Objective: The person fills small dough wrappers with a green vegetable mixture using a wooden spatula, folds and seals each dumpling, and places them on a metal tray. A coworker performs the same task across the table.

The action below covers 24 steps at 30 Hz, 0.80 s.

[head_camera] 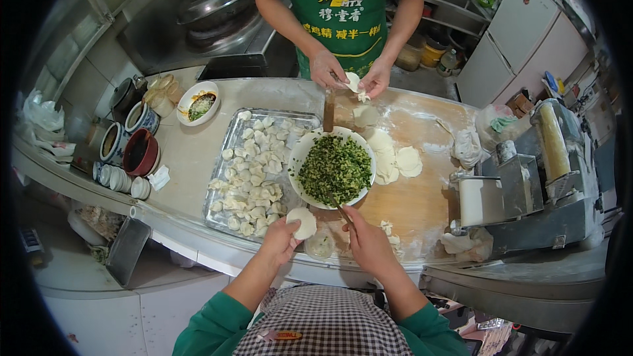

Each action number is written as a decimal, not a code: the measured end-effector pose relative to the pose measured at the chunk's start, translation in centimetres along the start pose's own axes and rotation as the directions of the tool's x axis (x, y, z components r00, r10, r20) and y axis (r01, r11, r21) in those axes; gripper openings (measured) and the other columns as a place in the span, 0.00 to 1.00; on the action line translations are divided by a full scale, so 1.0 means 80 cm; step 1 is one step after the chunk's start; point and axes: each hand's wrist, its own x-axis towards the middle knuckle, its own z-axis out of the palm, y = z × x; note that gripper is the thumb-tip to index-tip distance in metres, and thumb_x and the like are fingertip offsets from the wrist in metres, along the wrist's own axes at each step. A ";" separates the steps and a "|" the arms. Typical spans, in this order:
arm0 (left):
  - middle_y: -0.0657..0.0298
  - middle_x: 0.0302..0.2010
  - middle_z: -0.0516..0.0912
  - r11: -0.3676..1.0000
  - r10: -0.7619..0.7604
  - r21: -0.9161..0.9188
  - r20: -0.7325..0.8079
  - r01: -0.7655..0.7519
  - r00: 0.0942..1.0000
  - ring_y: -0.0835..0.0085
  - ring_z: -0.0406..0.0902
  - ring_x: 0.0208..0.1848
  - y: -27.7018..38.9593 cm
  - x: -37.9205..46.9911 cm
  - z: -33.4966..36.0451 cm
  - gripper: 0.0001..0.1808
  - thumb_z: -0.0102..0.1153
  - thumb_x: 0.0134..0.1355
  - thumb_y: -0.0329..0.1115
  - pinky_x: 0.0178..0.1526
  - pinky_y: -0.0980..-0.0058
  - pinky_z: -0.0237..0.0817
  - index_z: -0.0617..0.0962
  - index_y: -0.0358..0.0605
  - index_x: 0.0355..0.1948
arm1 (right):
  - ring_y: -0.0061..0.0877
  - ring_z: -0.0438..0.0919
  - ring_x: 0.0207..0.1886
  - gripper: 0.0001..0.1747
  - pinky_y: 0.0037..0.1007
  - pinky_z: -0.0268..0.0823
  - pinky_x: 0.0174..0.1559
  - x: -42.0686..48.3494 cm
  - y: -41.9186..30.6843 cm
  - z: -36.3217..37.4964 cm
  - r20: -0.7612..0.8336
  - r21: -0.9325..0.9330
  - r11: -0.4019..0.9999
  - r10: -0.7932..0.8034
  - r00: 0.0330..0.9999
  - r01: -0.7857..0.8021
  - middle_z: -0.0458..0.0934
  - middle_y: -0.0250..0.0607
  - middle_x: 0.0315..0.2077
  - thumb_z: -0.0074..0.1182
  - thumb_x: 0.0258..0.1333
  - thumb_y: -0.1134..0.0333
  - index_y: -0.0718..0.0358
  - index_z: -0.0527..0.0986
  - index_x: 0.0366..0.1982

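Note:
My left hand (283, 241) holds a round dough wrapper (302, 223) near the front corner of a metal tray (211, 207). Many folded dumplings (252, 173) lie on that tray. My right hand (368, 244) grips a thin utensil (341, 211), its tip at the near edge of the chopped green filling (336, 168). A white bowl (295, 158) holds this filling and stands between the tray and a wooden board (420, 202). Several flat wrappers (383, 151) lie overlapping on the board right of the bowl. A small clear dish (319, 245) sits between my hands.
Across the table a co-worker in a green apron (341, 24) holds dough in both hands. A dough machine (534, 188) stands at the right. At the left are a dish of sauce (198, 104), a red bowl (141, 152) and jars. Dough scraps (388, 230) lie near my right hand.

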 end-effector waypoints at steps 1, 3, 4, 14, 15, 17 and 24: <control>0.49 0.46 0.82 0.998 -0.023 0.058 0.018 0.022 1.000 0.63 0.83 0.46 0.006 0.007 -0.006 0.17 0.45 0.69 0.25 0.39 0.73 0.77 0.71 0.28 0.56 | 0.41 0.82 0.30 0.23 0.40 0.74 0.35 0.009 -0.002 -0.002 0.021 -0.173 0.984 -0.038 0.999 0.041 0.83 0.48 0.32 0.49 0.63 0.70 0.56 0.71 0.60; 0.49 0.49 0.81 0.986 -0.069 0.155 0.032 0.063 0.997 0.61 0.82 0.52 0.017 0.022 -0.014 0.18 0.43 0.67 0.22 0.49 0.68 0.77 0.71 0.29 0.57 | 0.43 0.82 0.31 0.22 0.42 0.74 0.35 0.029 -0.009 0.000 0.035 -0.326 0.945 -0.027 0.999 0.037 0.83 0.49 0.30 0.50 0.61 0.69 0.54 0.73 0.58; 0.48 0.50 0.80 0.990 -0.057 0.131 0.061 0.048 0.997 0.60 0.81 0.52 0.018 0.027 -0.014 0.19 0.43 0.66 0.21 0.49 0.68 0.78 0.70 0.29 0.58 | 0.44 0.82 0.31 0.22 0.43 0.74 0.35 0.041 -0.012 0.003 0.042 -0.411 0.911 -0.010 0.999 0.026 0.83 0.50 0.28 0.51 0.60 0.68 0.53 0.74 0.57; 0.50 0.58 0.75 0.978 0.001 -0.207 0.140 0.028 0.990 0.58 0.77 0.57 0.028 0.066 0.020 0.23 0.36 0.76 0.43 0.57 0.59 0.71 0.67 0.37 0.63 | 0.45 0.83 0.32 0.20 0.45 0.74 0.35 0.112 -0.016 0.037 0.189 -0.431 0.881 -0.125 0.974 0.196 0.83 0.50 0.28 0.53 0.56 0.66 0.50 0.80 0.52; 0.51 0.60 0.75 0.967 0.001 -0.253 0.144 0.036 0.990 0.57 0.76 0.58 0.029 0.066 0.024 0.25 0.35 0.77 0.46 0.59 0.57 0.70 0.67 0.38 0.64 | 0.45 0.83 0.32 0.20 0.45 0.74 0.35 0.110 -0.012 0.034 0.201 -0.403 0.896 -0.111 0.973 0.186 0.83 0.50 0.28 0.53 0.56 0.65 0.49 0.80 0.51; 0.52 0.63 0.73 0.958 0.030 -0.286 0.203 0.030 0.979 0.55 0.74 0.60 0.034 0.063 0.028 0.28 0.33 0.77 0.50 0.61 0.56 0.68 0.66 0.41 0.66 | 0.45 0.83 0.32 0.19 0.45 0.73 0.35 0.099 -0.007 0.032 0.195 -0.347 0.926 -0.083 0.977 0.148 0.83 0.50 0.27 0.53 0.57 0.64 0.48 0.80 0.51; 0.52 0.67 0.69 0.895 0.109 -0.445 0.263 0.020 0.959 0.53 0.67 0.67 0.031 0.063 0.042 0.31 0.29 0.77 0.54 0.67 0.49 0.59 0.64 0.43 0.69 | 0.45 0.82 0.28 0.19 0.46 0.73 0.31 0.022 -0.007 0.073 -0.004 -0.195 0.972 -0.133 0.991 0.130 0.81 0.50 0.24 0.52 0.60 0.64 0.49 0.78 0.53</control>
